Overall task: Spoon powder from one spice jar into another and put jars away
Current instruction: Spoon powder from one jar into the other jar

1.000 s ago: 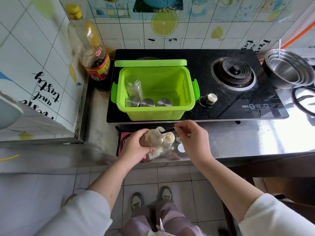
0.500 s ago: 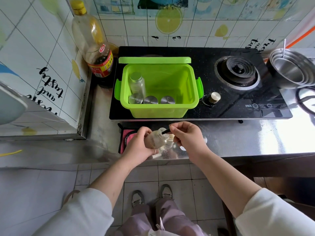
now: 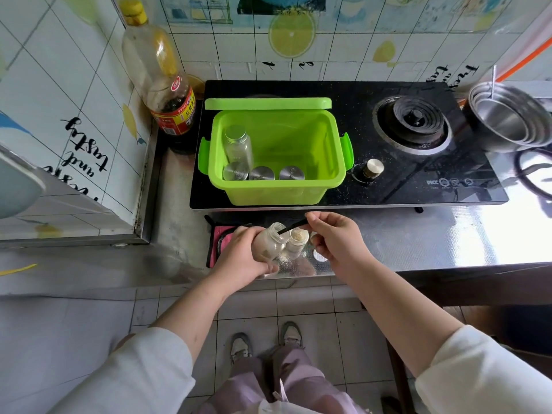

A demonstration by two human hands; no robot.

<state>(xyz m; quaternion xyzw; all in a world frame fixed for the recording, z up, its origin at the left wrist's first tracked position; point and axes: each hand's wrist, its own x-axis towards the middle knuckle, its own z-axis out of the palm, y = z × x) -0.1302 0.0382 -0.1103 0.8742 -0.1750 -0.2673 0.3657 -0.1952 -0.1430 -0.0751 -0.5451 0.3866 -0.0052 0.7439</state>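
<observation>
White tiled walls with lemon decals meet a steel counter above pale floor tiles.

Low in the centre of the frame, a lidless clear jar with pale powder clinging inside is tilted, its mouth toward the upper right. A thin black spoon slants into that mouth. Just right of it, a second jar stands upright and open, nearly full of beige powder. Above them, the open green box holds four capped jars. One shows its clear side, behind three silver lids along the near wall.
</observation>
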